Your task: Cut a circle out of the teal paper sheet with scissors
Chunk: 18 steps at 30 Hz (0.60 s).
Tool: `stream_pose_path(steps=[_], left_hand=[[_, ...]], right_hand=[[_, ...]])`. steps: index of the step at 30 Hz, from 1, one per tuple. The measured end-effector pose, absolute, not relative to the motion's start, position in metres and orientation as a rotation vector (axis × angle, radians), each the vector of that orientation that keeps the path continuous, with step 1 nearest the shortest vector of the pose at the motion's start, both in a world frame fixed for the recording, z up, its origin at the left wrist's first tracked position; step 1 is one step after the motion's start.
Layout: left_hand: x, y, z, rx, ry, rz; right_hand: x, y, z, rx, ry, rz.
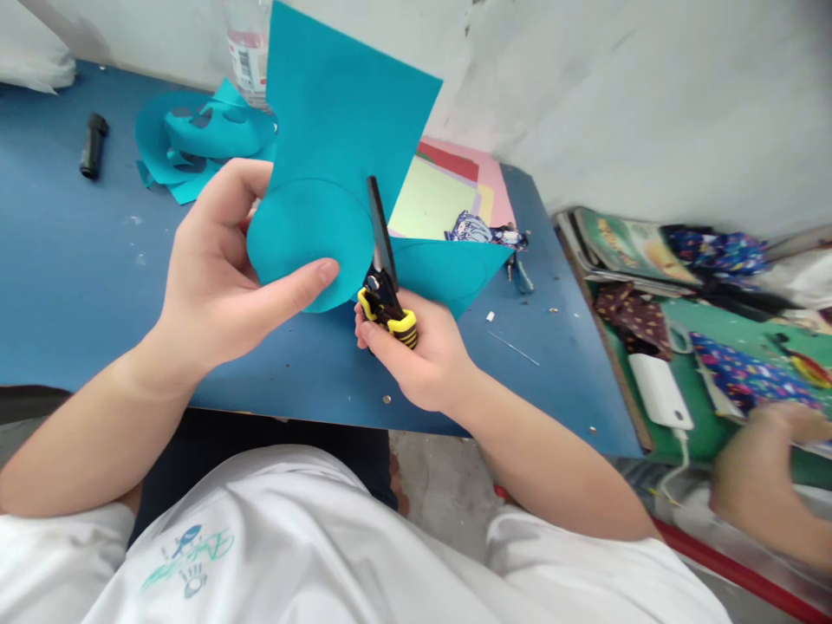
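My left hand [224, 269] grips a sheet of teal paper [344, 104] above the blue table, its thumb lying across a rounded, partly cut circle at the lower end. A pencil line marks the circle's upper edge. In my right hand [422, 351] is a pair of scissors [383, 260] with black blades and yellow-and-black handles. Its blades point up, at the right side of the circle, against the paper. To the right of the blades a teal flap of paper [448, 269] hangs, with another faint curved line on it. My right fingers are partly hidden behind the handles.
Teal paper scraps [201, 134], a black cylindrical object [94, 146] and a clear bottle [250, 61] lie or stand at the back left. Coloured sheets [435, 195] and keys [516, 269] are behind the flap. At right, another person's hand [767, 459] is near a white power bank [659, 390].
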<state>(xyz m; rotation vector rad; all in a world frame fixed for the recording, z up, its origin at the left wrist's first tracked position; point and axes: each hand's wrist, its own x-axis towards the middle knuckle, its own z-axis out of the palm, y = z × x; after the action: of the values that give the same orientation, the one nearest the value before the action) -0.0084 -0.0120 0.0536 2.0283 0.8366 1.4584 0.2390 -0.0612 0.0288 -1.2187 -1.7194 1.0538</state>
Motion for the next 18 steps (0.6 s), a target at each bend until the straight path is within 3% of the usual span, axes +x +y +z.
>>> stream_pose_path(steps=[10,15,18], left_hand=[[-0.008,-0.007,0.048,2.022,0.825,1.448],[-0.008,0.024,0.027,2.109,0.269,1.647],[-0.008,0.014,0.034,2.044,0.533,1.551]], right_hand=[[0.237,-0.063,0.029,-1.251,-1.694,1.077],[0.238,-0.062,0.028,-1.245,-1.706,1.089],[0.239,-0.062,0.029,-1.252,-1.711,1.080]])
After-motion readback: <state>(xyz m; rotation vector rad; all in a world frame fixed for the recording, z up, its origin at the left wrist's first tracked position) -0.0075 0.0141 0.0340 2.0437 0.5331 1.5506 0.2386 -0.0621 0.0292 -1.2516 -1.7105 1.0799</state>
